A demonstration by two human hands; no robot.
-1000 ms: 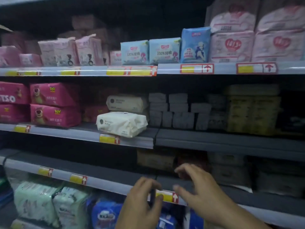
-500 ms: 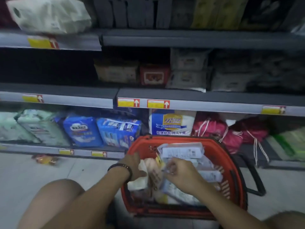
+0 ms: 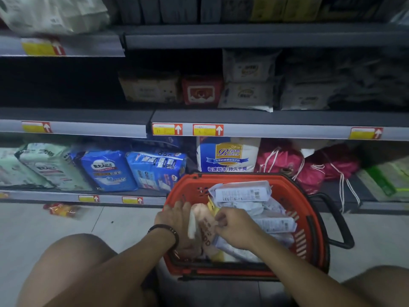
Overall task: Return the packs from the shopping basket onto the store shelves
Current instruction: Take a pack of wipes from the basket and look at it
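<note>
A red shopping basket point(image 3: 309, 220) stands on the floor in front of the shelves, holding several white and pale packs point(image 3: 243, 192). My left hand point(image 3: 177, 220) reaches into its left side, against a beige pack point(image 3: 204, 222) that stands on edge. My right hand point(image 3: 234, 228) pinches the top of that same beige pack from the right. A dark bracelet sits on my left wrist.
The basket's black handle point(image 3: 338, 220) hangs to the right. Blue packs point(image 3: 108, 171) and a white Baileen pack point(image 3: 228, 155) fill the bottom shelf; pink drawstring bags point(image 3: 281, 158) lie to their right. A small orange wrapper point(image 3: 60, 209) lies on the floor. My knees frame the bottom.
My view dropped from the upper shelves to the basket on the floor. Both hands went down into the basket and closed around the beige pack.
</note>
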